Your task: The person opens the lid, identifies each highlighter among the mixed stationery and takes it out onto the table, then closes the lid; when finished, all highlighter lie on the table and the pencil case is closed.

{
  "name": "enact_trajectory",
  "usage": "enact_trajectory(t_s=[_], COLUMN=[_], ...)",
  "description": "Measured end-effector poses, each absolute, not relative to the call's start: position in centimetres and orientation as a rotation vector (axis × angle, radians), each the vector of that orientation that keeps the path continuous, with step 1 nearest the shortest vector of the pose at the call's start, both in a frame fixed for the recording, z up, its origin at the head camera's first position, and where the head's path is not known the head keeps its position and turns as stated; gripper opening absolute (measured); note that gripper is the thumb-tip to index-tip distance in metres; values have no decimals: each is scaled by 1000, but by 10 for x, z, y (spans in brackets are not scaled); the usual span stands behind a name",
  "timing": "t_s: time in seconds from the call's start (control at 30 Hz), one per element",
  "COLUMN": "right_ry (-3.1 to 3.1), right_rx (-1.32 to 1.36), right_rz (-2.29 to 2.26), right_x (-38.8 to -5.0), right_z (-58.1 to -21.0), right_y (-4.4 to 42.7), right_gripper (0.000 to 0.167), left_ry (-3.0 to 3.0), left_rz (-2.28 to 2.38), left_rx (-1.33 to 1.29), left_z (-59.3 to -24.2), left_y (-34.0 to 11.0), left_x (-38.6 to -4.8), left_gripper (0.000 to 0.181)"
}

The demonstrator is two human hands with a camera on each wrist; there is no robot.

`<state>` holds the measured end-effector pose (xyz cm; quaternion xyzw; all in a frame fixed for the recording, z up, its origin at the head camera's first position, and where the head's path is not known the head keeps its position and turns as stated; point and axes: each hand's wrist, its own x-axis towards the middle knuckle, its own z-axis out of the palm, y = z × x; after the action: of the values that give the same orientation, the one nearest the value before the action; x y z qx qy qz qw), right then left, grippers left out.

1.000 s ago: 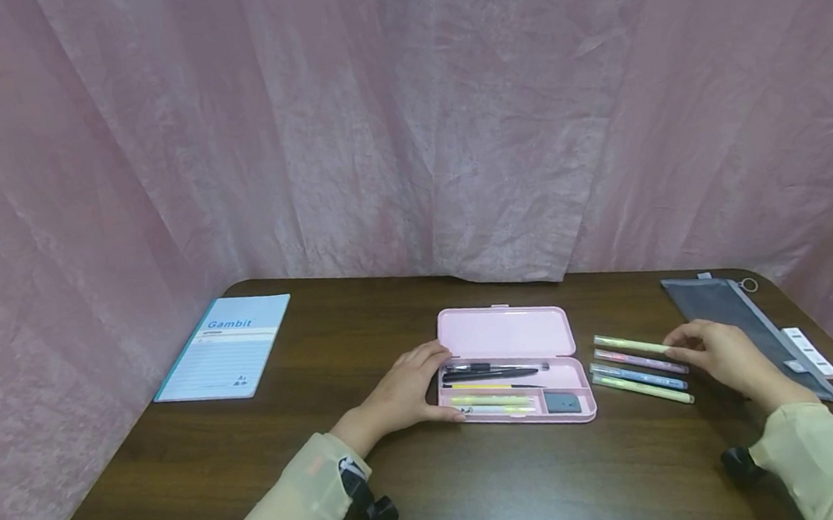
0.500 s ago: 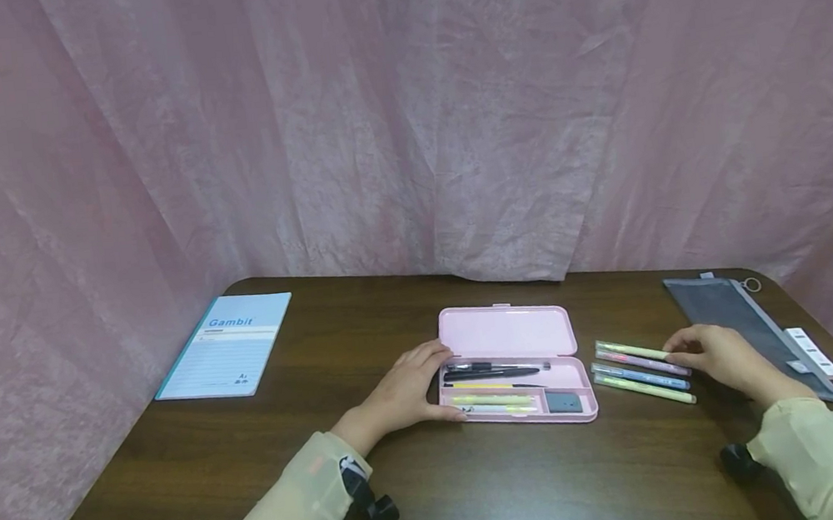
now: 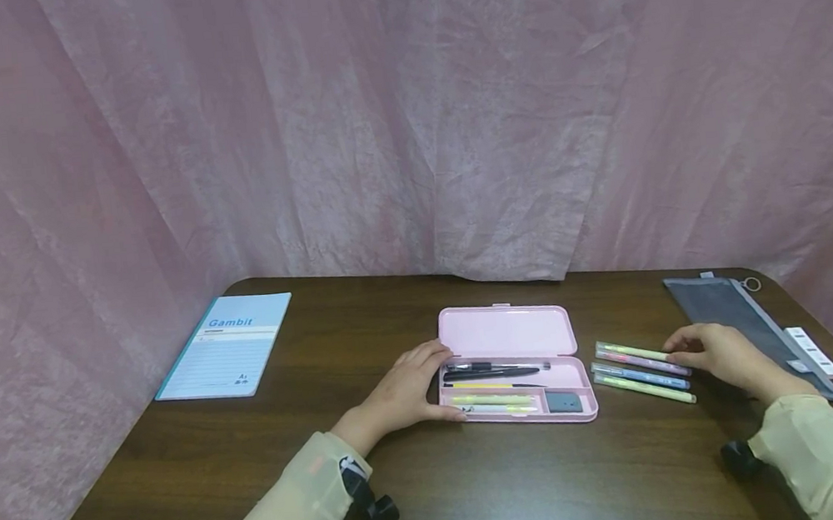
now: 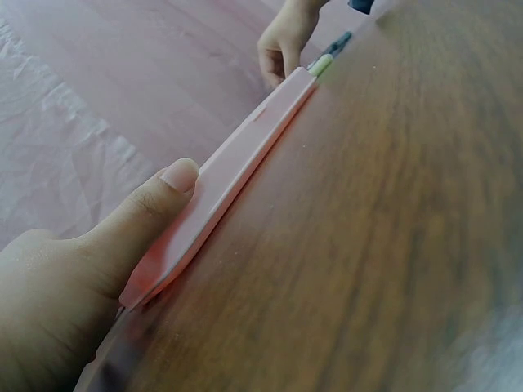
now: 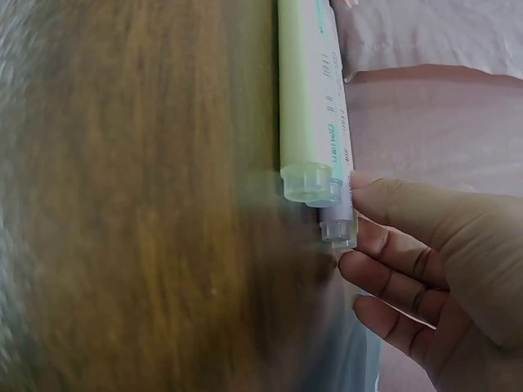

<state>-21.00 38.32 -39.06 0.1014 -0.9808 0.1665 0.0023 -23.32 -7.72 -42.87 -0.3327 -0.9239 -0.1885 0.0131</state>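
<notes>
An open pink pencil case [image 3: 506, 333] lies on the table, holding pens, a yellow pencil and a grey-blue eraser [image 3: 563, 401]. My left hand [image 3: 402, 387] holds its left end, thumb on the front edge and fingers at the back; the thumb [image 4: 155, 204] shows against its side in the left wrist view. To the right, my right hand [image 3: 723, 356] pinches the end of the farthest, yellow-green highlighter [image 3: 634, 351]. Below that lie a pink-purple highlighter [image 3: 648, 362], a blue one [image 3: 650, 377] and a green one [image 3: 646, 390], roughly parallel. The right wrist view shows their capped ends beside my thumb.
A grey zip pouch [image 3: 730, 313] lies behind my right hand, with a white box [image 3: 813, 352] along its right side. A pale blue notebook [image 3: 225, 349] lies at the table's far left. Pink curtains [image 3: 404, 127] hang around the table [image 3: 439, 492].
My right hand has brought the yellow-green highlighter nearer, close against the pink-purple one. My left hand has stayed on the pencil case.
</notes>
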Motion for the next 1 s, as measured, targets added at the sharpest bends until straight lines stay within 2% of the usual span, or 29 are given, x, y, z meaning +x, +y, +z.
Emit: enact_trajectory(t_s=[0.53, 1.0], right_ry=[-2997, -2964], right_rx=[358, 344], right_rz=[526, 524], right_x=[-202, -194], right_z=[-376, -343], right_y=[383, 365], right_gripper=[18, 29], left_ry=[-2882, -2890], left_rz=[-588, -589], left_rx=[-1038, -1027], left_z=[-429, -428], left_y=[-77, -77], left_x=[-233, -233], left_gripper=[94, 95])
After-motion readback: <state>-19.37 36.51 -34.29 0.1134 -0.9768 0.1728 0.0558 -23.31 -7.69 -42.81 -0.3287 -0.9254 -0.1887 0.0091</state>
